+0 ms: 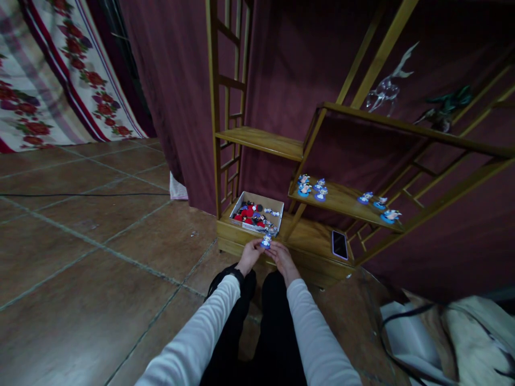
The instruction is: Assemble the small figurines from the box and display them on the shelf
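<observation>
Both of my hands meet in front of a low wooden shelf unit (257,140). My left hand (249,254) and my right hand (282,258) pinch a small blue-and-white figurine (266,240) between their fingertips. Just beyond them, on the bottom board, stands an open cardboard box (277,204) holding several red, blue and dark figurines. Three similar figurines (311,187) stand at the left end of the middle shelf, and three more (380,206) at its right end.
A phone (339,244) lies flat on the bottom board. A glass deer (387,84) and a dark green figure (444,110) stand on the top shelf. Maroon curtain behind, tiled floor to the left, bags with a black cord (418,332) at right.
</observation>
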### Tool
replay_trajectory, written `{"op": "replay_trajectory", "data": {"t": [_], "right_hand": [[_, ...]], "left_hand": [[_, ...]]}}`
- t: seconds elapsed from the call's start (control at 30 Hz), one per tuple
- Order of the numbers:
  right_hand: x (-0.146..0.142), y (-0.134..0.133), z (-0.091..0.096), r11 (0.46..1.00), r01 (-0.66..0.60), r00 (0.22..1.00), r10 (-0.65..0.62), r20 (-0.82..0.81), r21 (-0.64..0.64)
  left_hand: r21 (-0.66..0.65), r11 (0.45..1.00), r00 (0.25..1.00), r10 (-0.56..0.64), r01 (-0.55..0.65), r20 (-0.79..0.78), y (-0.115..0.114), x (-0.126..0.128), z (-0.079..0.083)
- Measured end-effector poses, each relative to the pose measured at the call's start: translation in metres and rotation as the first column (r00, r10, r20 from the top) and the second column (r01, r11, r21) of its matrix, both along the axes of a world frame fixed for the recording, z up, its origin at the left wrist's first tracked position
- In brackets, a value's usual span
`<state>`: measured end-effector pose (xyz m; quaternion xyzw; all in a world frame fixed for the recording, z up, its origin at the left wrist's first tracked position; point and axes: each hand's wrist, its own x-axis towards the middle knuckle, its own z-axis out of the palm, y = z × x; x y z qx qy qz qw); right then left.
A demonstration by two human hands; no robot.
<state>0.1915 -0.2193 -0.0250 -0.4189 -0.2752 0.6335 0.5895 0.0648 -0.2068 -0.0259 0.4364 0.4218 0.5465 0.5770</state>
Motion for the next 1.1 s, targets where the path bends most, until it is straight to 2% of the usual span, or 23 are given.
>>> {"op": "replay_trajectory", "data": {"t": [0.17, 0.3, 0.43, 0.73, 1.1], "right_hand": [[0.0011, 0.0003, -0.0002, 1.000, -0.012, 0.999, 0.013, 0.040, -0.020], [0.0023, 0.0001, 0.0002, 0.998, -0.055, 0.998, 0.055, 0.023, -0.014], [0.0029, 0.0000, 0.0004, 0.996, -0.092, 0.996, 0.092, 0.022, -0.008], [0.0031, -0.0004, -0.0030, 1.000, -0.001, 0.998, 0.002, 0.060, -0.013], [0.0048, 0.0011, -0.0057, 1.000, -0.022, 0.995, 0.023, 0.094, -0.010]], "left_hand": [[-0.021, 0.997, 0.997, -0.076, 0.076, -0.004, -0.0039, 0.0002, 0.0064], [-0.029, 0.997, 0.998, -0.070, 0.070, 0.004, -0.0038, -0.0003, 0.0079], [-0.032, 0.992, 0.992, -0.124, 0.125, 0.030, -0.0030, -0.0019, 0.0081], [-0.159, 0.943, 0.938, -0.252, 0.293, 0.237, -0.0023, -0.0032, 0.0048], [-0.199, 0.926, 0.927, -0.265, 0.322, 0.265, -0.0036, -0.0036, 0.0068]]}}
